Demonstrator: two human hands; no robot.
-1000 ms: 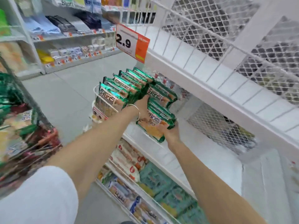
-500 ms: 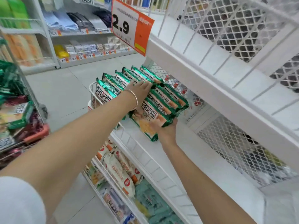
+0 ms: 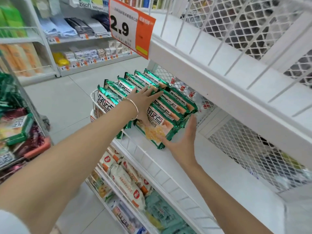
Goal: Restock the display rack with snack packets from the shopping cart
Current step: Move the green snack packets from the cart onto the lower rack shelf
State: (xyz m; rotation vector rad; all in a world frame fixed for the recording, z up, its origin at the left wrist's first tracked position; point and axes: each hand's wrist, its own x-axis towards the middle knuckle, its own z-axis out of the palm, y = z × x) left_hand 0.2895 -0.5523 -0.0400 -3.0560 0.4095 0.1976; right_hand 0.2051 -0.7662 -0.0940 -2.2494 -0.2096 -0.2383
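Green snack packets stand in a row (image 3: 110, 96) at the left end of the white display rack's middle shelf (image 3: 216, 168). A second stack of the same packets (image 3: 170, 112) leans beside that row, its bottom edge resting on the shelf. My left hand (image 3: 143, 102), with a thin bangle on the wrist, lies flat between the row and the stack, fingers stretched out. My right hand (image 3: 183, 142) cups the stack's lower right corner, fingers under the front packet and thumb along its side. The shopping cart (image 3: 36, 150) at the left edge holds more packets.
An orange and white "2.9" price sign (image 3: 130, 29) hangs from the upper shelf (image 3: 211, 78) just above the packets. The lower shelf holds pale snack bags (image 3: 128, 181). A wire rail (image 3: 152, 162) runs along the middle shelf's front. Aisle shelving (image 3: 76, 53) stands across the floor.
The stack has come down onto the shelf against the standing row. My left hand has flattened out on it, and my right hand has slid to its lower right corner.
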